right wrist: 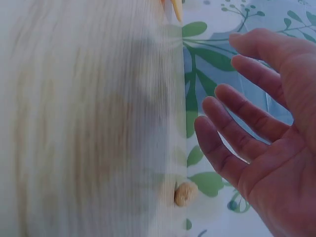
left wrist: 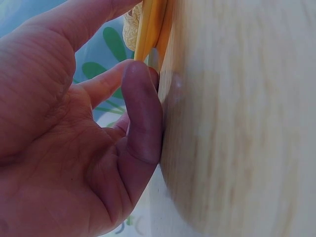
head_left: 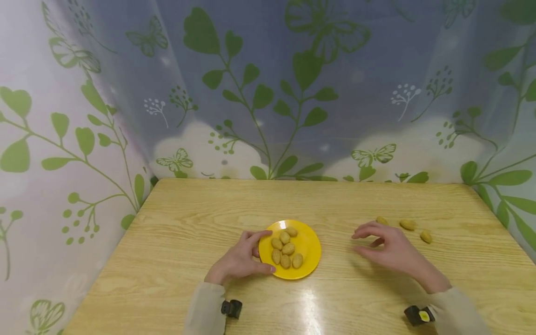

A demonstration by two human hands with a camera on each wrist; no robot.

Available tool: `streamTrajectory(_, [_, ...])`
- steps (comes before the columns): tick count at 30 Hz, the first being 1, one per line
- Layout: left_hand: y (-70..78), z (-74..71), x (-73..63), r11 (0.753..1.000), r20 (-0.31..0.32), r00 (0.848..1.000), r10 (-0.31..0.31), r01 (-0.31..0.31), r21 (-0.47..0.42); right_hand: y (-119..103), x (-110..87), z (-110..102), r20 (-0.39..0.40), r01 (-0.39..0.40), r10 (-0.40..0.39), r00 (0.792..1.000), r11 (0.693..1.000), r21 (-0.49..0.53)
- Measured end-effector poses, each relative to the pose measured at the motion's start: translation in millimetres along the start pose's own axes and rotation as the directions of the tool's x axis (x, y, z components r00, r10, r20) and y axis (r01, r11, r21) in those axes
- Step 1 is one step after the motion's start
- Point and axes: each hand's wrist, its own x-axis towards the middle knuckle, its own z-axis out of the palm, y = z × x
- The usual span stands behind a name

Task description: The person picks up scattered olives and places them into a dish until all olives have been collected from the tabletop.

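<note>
1. Wood-grained, your table (head_left: 176,209) meets a backdrop (head_left: 356,116) printed with green leaves and butterflies; glare shines on its near side.
2. Your left hand (head_left: 243,257) holds the yellow plate (head_left: 311,246) by its left rim, thumb near you. Seven nuts (head_left: 288,249) lie on it.
3. Your right hand (head_left: 391,249) hovers well apart from it, thumb and fingers parted, holding nothing; three loose nuts (head_left: 425,236) lie just beyond.
4. Your left wrist view adds a bent finger (left wrist: 142,113) at the plate's edge; your right shows the bare palm, hidden from the head camera.
</note>
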Motion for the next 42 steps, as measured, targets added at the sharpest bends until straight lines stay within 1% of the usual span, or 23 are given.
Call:
streamTrajectory(10, [-1.4,0.1,1.8,1.0,0.011,1.0,0.002,-0.002,0.006,13,-16.1,-13,-0.065,-0.029,0.028,0.997,0.999,-0.024])
streamTrajectory(14, [-1.1,-0.1,1.8,1.0,0.012,1.0,-0.002,0.002,0.006,20,-22.4,-20,-0.077,-0.06,0.058,0.995,0.998,-0.026])
streamTrajectory(18, [-1.1,0.4,1.7,1.0,0.011,1.0,-0.007,0.007,0.01,23,-28.1,-28,-0.089,-0.089,0.086,0.992,0.995,-0.034])
streamTrajectory(24, [-1.0,0.2,1.6,1.0,0.008,1.0,-0.008,0.008,0.013,29,-35.3,-38,-0.125,-0.1,0.094,0.988,0.994,-0.048])
streamTrajectory(32, [-1.3,0.2,2.4,1.0,0.012,1.0,-0.007,0.006,0.009,44,-46.5,-51,-0.172,-0.084,0.069,0.983,0.993,-0.079])
streamTrajectory(39, [-1.3,0.2,2.6,1.0,0.011,1.0,-0.012,0.012,0.013,52,-52.2,-62,-0.201,-0.134,0.111,0.973,0.985,-0.106])
streamTrajectory(42, [-1.1,0.0,2.5,1.0,0.012,1.0,-0.011,0.011,0.014,55,-53.7,-65,-0.209,-0.137,0.111,0.971,0.984,-0.111])
